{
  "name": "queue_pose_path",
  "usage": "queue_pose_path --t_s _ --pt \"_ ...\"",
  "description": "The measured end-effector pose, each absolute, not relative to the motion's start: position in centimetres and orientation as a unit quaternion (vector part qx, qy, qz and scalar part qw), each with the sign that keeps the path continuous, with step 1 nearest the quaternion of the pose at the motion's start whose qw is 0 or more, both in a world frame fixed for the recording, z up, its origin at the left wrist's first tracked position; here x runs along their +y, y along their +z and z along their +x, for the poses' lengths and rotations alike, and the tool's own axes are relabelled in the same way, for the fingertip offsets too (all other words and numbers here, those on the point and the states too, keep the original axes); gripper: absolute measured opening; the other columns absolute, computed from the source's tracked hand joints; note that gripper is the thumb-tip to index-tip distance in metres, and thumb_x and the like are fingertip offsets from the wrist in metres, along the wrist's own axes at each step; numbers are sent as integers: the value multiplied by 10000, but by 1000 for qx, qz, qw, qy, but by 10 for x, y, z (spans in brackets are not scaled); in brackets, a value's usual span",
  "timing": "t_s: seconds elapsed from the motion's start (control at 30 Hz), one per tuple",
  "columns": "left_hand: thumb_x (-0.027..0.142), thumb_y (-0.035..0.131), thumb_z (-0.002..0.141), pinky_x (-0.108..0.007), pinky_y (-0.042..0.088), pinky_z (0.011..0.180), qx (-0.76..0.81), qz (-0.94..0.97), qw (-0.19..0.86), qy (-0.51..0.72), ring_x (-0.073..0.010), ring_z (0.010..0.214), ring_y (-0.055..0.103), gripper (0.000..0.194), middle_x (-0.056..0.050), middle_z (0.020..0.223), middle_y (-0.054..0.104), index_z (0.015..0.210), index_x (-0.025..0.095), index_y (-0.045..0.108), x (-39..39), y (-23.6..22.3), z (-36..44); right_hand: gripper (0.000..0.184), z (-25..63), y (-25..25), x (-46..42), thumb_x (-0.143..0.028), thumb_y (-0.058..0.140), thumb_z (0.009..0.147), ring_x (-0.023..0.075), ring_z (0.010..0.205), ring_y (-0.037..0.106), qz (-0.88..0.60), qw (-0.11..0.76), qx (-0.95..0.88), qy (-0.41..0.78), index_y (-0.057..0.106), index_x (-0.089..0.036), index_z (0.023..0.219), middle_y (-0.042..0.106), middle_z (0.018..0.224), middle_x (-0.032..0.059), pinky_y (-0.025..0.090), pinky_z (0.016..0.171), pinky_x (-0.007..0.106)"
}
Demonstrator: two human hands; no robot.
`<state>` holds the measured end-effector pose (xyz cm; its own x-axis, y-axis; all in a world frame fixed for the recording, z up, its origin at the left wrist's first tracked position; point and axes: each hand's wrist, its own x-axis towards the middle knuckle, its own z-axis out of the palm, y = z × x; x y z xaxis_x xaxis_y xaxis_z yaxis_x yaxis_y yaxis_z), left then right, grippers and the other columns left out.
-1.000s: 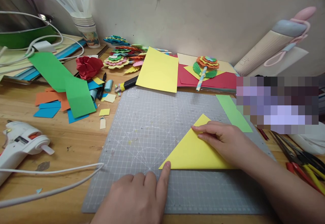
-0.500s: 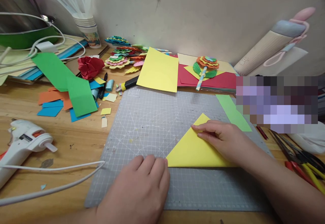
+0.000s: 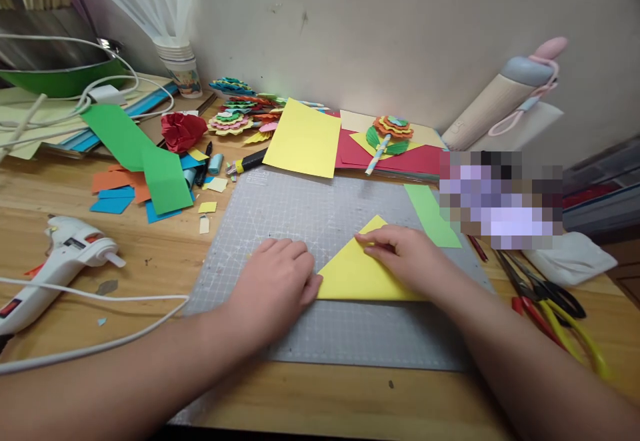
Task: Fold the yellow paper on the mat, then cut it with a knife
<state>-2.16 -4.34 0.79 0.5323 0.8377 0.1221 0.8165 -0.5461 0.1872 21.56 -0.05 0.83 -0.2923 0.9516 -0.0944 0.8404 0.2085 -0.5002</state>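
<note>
"Left hand [image 3: 280, 274], right hand [image 3: 413, 254]: how placed?"
"Left curls, thumb at the left corner of the yellow paper [image 3: 350, 277]; right rests on it, thumb and forefinger close. Whether either pinches, I cannot tell."
"The paper?"
"A smooth triangle on the grey mat [image 3: 370, 337]."

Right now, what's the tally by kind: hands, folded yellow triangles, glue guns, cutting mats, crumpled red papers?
Hands: 2 (left hand, right hand)
Folded yellow triangle: 1
Glue gun: 1
Cutting mat: 1
Crumpled red paper: 1
Total: 6
</note>
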Motion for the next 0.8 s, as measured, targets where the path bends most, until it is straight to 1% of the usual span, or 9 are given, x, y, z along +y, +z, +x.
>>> queue_pose_path --t_s 0.07,0.13,0.23,0.3,0.4,0.5,0.63,0.73,0.8 --pt "269 518 878 -367 410 715 469 877 55 81 -217 787 541 184 -34 789 575 739 167 582 -40 9 -22 259 215 9 0 -197 576 835 236 972 663 -582 120 -769 236 736 -263 1027 729 1070 23 496 845 366" --pt "271 517 884 -403 413 798 442 891 56 84 -245 914 536 141 -59 960 588 936 181 612 -36 10 -23 256 215 8 0 -196 582 832 234 958 668 -579 123 -770 238 737 -267 1023 730 1067 24 501 821 355" --pt "234 463 911 -476 353 950 371 923 49 91 -278 1122 468 388 -77 1210 524 1294 285 493 -28 8 -25 253 216 8 1 -197 582 831 228 956 668 -576 127 -770 244 737 -263 1020 725 1081 28 502 804 342" --pt "229 433 924 -508 293 1021 336 938 46 78 -298 1228 396 470 -89 1306 477 1388 299 407 -23 6 -27 250 217 7 2 -198 579 831 223 957 664 -575 129 -768 250 737 -258 1016 723 1085 31 498 803 335" --pt "273 410 940 -530 225 1077 305 950 46 56 -318 1303 325 457 -94 1364 453 1397 267 413 -17 6 -29 246 218 6 1 -208 579 831 213 933 659 -579 132 -764 254 732 -257 1017 724 1069 30 486 798 328" --pt "290 443 927 -541 183 1100 286 955 45 55 -318 1328 306 439 -87 1340 479 1365 265 460 -12 9 -29 247 217 7 0 -226 580 826 198 820 649 -588 135 -757 251 711 -251 1035 730 954 29 472 715 314" --pt "273 453 949 -546 186 1094 291 951 52 93 -299 1327 319 328 -69 1269 514 1254 305 567 -5 9 -25 240 217 9 -1 -238 587 810 165 658 594 -600 136 -749 244 623 -244 1047 656 728 -21 428 606 281" --pt "310 477 956 -561 179 1088 305 943 63 118 -288 1306 345 258 -57 1229 524 1170 323 618 -2 5 -22 168 217 10 -1 -237 590 806 153 641 571 -599 130 -751 245 602 -251 973 621 699 -38 416 603 271" --pt "335 499 946 -567 175 1089 308 942 64 118 -292 1302 349 252 -64 1235 517 1167 316 619 -1 3 -21 127 217 9 0 -239 587 806 152 638 563 -598 125 -753 244 616 -249 929 615 696 -34 413 601 269"
